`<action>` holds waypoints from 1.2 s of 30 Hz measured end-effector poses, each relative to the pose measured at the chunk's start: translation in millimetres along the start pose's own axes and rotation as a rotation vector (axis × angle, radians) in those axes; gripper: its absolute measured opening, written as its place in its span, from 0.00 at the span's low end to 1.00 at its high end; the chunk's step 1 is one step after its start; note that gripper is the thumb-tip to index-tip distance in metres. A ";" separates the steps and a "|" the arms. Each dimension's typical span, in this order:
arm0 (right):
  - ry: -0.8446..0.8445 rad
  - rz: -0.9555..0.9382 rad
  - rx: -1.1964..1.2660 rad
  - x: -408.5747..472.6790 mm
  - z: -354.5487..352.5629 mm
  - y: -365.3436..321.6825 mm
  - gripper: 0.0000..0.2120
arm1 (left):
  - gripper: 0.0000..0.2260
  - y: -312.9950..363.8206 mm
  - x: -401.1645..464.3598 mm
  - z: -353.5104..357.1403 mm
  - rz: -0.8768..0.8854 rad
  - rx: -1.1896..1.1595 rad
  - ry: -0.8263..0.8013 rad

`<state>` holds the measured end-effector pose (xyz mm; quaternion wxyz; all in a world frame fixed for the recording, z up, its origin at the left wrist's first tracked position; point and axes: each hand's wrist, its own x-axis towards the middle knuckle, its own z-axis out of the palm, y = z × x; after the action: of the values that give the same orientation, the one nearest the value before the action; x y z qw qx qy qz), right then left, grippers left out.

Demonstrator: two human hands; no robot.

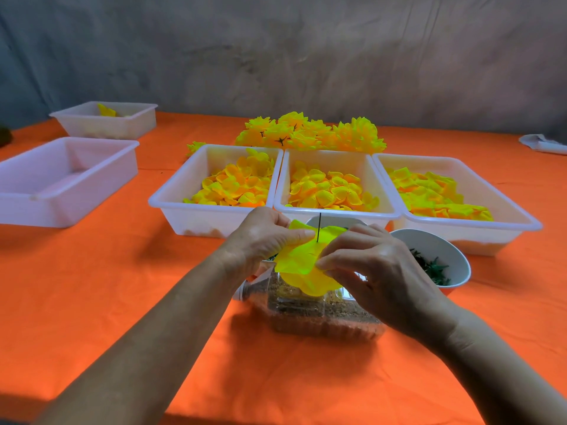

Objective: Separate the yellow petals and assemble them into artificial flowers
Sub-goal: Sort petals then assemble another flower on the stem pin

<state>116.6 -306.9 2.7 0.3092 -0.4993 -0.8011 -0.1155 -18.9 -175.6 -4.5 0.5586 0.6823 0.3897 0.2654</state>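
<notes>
Yellow fabric petal layers [302, 265] sit on a thin dark wire spike [319, 227] that stands upright above a clear plastic container with brown grains [310, 314], at front centre of the orange-covered table [122, 286]. Left hand [260, 237] pinches the petals at the left edge w/ thumb & fingers; right hand [374, 268] pinches the right edge. Behind them, three white plastic trays of loose yellow petals [331, 188] stand side by side, & finished yellow flowers [310, 131] lie in a heap behind the trays. White bowl w/ dark green pieces [435, 259] is just right of the hands.
</notes>
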 end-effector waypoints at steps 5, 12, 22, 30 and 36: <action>0.005 0.026 0.044 0.0 0.8 0.7 0.08 | 0.17 0.7 0.2 -0.1 0.025 0.037 -0.003; 0.062 0.083 0.095 1.5 2.0 1.9 0.05 | 0.19 0.2 0.7 -0.9 0.064 0.087 -0.021; 0.097 0.074 -0.115 0.6 1.7 -2.2 0.06 | 0.18 -0.1 -0.2 -4.2 0.116 0.111 -0.022; -0.058 0.001 -0.322 -1.7 3.5 -6.3 0.04 | 0.16 -6.3 1.8 0.1 0.144 0.290 -0.050; -0.087 0.252 0.130 -3.0 -15.2 -5.9 0.09 | 0.17 -8.2 1.2 -0.2 0.181 0.304 -0.033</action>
<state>118.2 -319.4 13.5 0.3182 -0.5792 -0.7505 -0.0019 -20.4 -173.9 -12.6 0.4293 0.7954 0.3530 0.2417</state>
